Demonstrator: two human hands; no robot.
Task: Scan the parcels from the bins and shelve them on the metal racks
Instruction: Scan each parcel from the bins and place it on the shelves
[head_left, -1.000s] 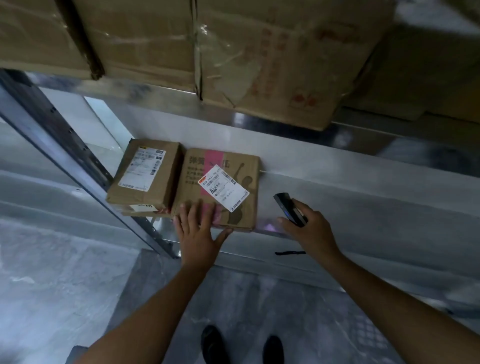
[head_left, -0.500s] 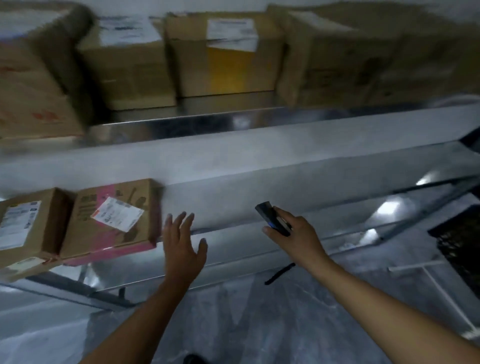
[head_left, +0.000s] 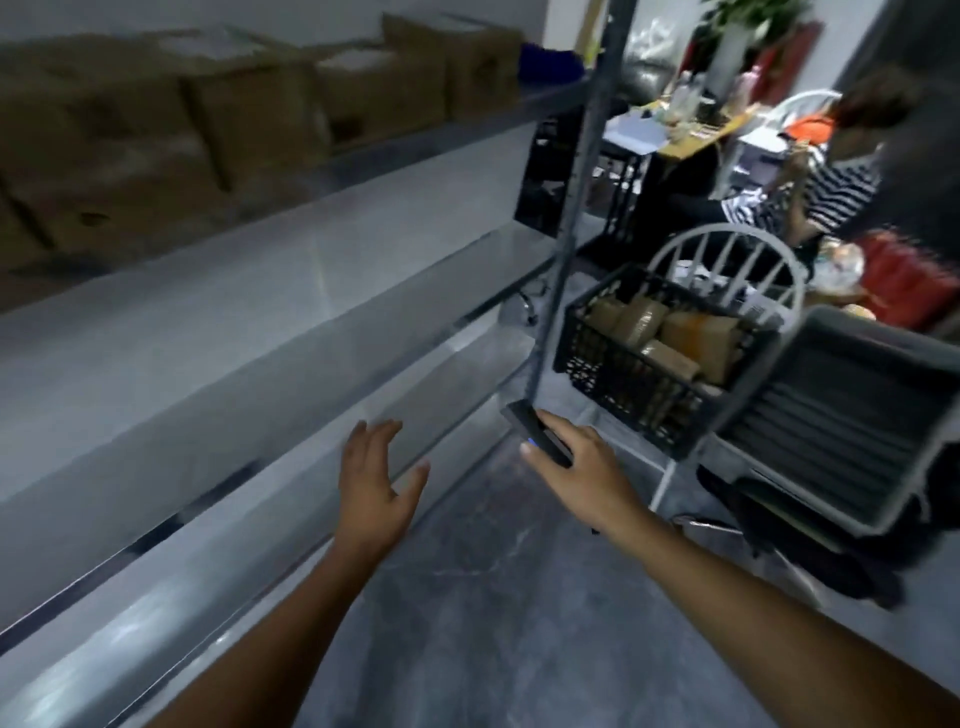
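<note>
step: looks like the next pickup; grab it label side up, so one scan pass does it.
rack: just left of the left hand, not touched.
left hand: fingers spread wide, holding nothing.
right hand: curled round the scanner.
parcels: in the black crate, beyond and right of the right hand, well apart.

Parcel stockroom, metal racks, boxed parcels

Left hand spread and empty, right hand gripping scanner, both arms extended
</note>
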